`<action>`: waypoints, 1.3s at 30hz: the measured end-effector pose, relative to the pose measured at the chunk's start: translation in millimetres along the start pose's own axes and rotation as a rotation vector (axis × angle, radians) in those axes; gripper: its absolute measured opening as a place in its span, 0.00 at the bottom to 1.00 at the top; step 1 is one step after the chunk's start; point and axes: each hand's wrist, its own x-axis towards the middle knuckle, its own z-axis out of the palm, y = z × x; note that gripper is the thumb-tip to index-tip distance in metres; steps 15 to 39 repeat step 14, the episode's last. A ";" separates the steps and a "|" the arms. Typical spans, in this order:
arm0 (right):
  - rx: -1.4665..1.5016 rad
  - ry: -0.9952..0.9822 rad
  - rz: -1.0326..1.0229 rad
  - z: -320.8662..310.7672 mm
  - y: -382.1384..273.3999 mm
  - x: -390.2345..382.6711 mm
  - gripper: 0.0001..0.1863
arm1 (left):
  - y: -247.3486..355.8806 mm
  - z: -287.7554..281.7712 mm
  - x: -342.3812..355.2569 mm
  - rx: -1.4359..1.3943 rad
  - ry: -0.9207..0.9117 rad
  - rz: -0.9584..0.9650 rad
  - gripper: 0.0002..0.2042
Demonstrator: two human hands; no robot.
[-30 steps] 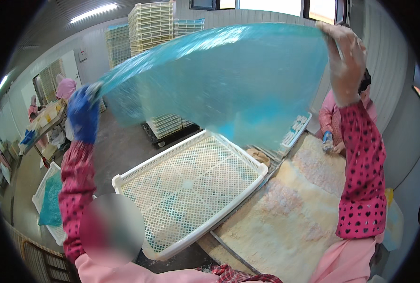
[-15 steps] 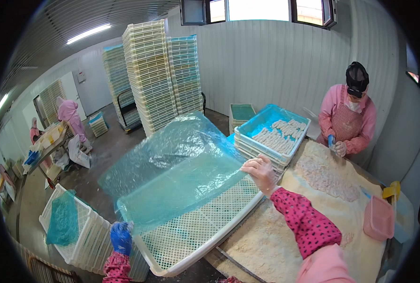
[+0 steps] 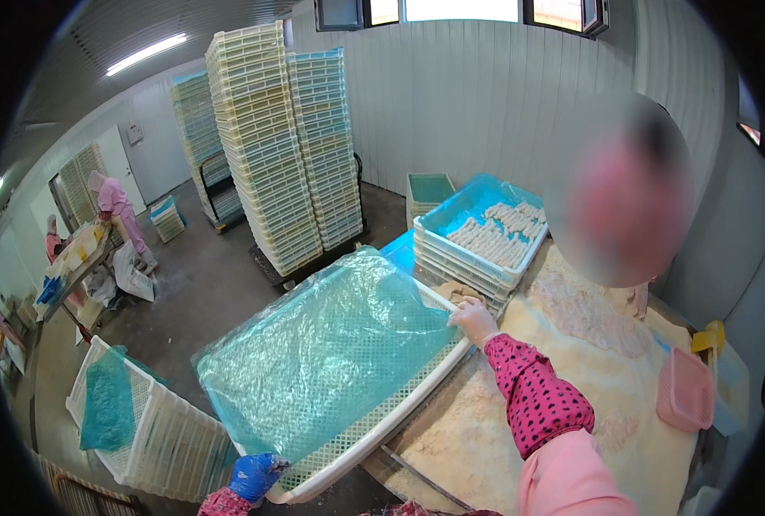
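Observation:
A translucent teal plastic sheet [image 3: 322,344] lies over a white perforated plastic tray [image 3: 374,451], a strip of its mesh bottom showing along the near right side. My left hand [image 3: 258,476], in a blue glove, is closed on the sheet's near corner at the tray's near left end. At the right end, my right hand [image 3: 474,320], in a clear glove, pinches the sheet's other corner by the rim. Its fingertips are partly hidden. Beyond it, rows of pale, coated pieces [image 3: 490,245] lie on blue film in the top tray [image 3: 520,273] of a short stack.
A floury worktop [image 3: 477,421] extends right, with a pink basket [image 3: 685,391] and a yellow scoop [image 3: 709,337]. A blurred co-worker [image 3: 627,189] stands across it. White trays [image 3: 163,439] are stacked at lower left. Tall crate stacks [image 3: 266,146] stand behind; other people [image 3: 116,206] are far left.
The sheet, billowing up past the tray before, has settled flat over it. My left hand has shifted right and down with the corner; my right hand stays near the right end.

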 end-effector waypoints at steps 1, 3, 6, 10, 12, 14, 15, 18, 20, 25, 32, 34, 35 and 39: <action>-0.047 -0.092 -0.007 19.8 12.6 -1.2 0.09 | 0.5 -3.8 1.7 -0.071 -0.202 -0.113 0.11; -0.204 -0.441 0.020 8.0 -6.3 15.4 0.09 | -7.4 -3.6 1.2 -0.077 -0.420 -0.076 0.11; -0.262 -0.685 0.019 -21.5 -14.9 20.7 0.10 | -11.6 -12.1 21.2 -0.284 -0.680 -0.154 0.17; -0.003 -0.114 0.105 -71.5 -22.6 -50.0 0.12 | 64.8 -40.2 53.9 -0.311 -0.629 -0.245 0.24; 0.251 0.044 0.308 -86.6 -47.9 -103.8 0.12 | 70.2 -33.7 35.8 -0.399 -0.328 -0.167 0.25; 0.311 0.156 0.450 -111.1 -52.4 -148.3 0.12 | 87.5 -20.9 65.3 -0.444 -0.336 0.097 0.27; 0.311 0.156 0.450 -111.1 -52.4 -148.3 0.12 | 87.5 -20.9 65.3 -0.444 -0.336 0.097 0.27; 0.311 0.156 0.450 -111.1 -52.4 -148.3 0.12 | 87.5 -20.9 65.3 -0.444 -0.336 0.097 0.27; 0.311 0.156 0.450 -111.1 -52.4 -148.3 0.12 | 87.5 -20.9 65.3 -0.444 -0.336 0.097 0.27; 0.311 0.156 0.450 -111.1 -52.4 -148.3 0.12 | 87.5 -20.9 65.3 -0.444 -0.336 0.097 0.27; 0.311 0.156 0.450 -111.1 -52.4 -148.3 0.12 | 87.5 -20.9 65.3 -0.444 -0.336 0.097 0.27; 0.311 0.156 0.450 -111.1 -52.4 -148.3 0.12 | 87.5 -20.9 65.3 -0.444 -0.336 0.097 0.27; 0.311 0.156 0.450 -111.1 -52.4 -148.3 0.12 | 87.5 -20.9 65.3 -0.444 -0.336 0.097 0.27; 0.311 0.156 0.450 -111.1 -52.4 -148.3 0.12 | 87.5 -20.9 65.3 -0.444 -0.336 0.097 0.27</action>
